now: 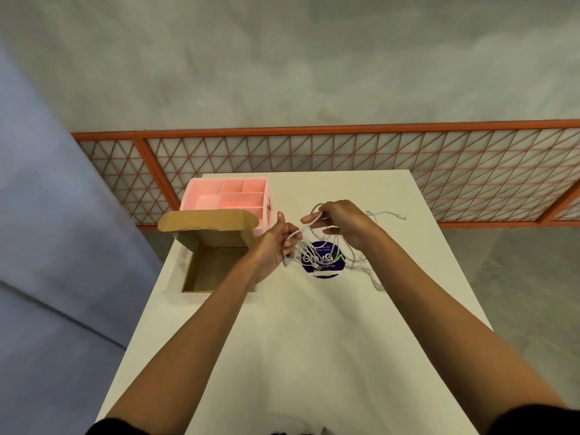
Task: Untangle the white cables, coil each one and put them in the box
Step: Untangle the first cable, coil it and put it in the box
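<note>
A tangle of white cables (351, 257) hangs between my two hands above the middle of the white table (314, 340). My left hand (276, 244) grips a bunch of strands, with plug ends dangling below it. My right hand (339, 219) pinches a loop of cable a little higher and to the right. Loose cable ends trail onto the table to the right, one reaching toward the far edge. The open cardboard box (216, 262) stands at the table's left edge, just left of my left hand, lid flap up, nothing visible inside.
A pink compartment organiser (229, 196) stands behind the cardboard box at the far left corner. A round dark blue sticker (323, 265) lies on the table under the cables. An orange lattice railing (345, 152) runs behind the table.
</note>
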